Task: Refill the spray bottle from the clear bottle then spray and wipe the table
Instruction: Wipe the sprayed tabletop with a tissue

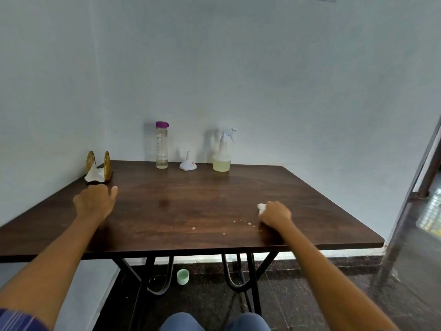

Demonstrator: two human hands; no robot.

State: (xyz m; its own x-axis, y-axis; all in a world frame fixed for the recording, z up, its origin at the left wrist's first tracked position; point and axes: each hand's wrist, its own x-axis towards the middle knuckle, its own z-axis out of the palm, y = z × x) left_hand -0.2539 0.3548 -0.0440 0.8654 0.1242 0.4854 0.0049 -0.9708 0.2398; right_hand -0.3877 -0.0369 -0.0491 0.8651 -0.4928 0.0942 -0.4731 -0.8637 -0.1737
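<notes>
Dark wood-grain tabletop (191, 206): wiping stage, crumbs left; translucent spray bottle (222, 154) partly filled (refill seemingly done) stands capped beside purple-capped clear bottle (161, 145); right hand (275, 213) clutches white tissue (261, 207); left hand (95, 201) rests spread.

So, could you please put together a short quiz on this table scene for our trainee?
1. True or false: the spray bottle stands capped at the back of the table.
2. What stands between the clear bottle and the spray bottle?
A. a white funnel
B. a mug
C. a sponge
3. Fill in: the right hand grips a crumpled white ____ near the crumbs.

Key:
1. True; its trigger head is on.
2. A, the white funnel.
3. Tissue, pressed on the tabletop, while the left hand rests before the napkin holder.
</notes>
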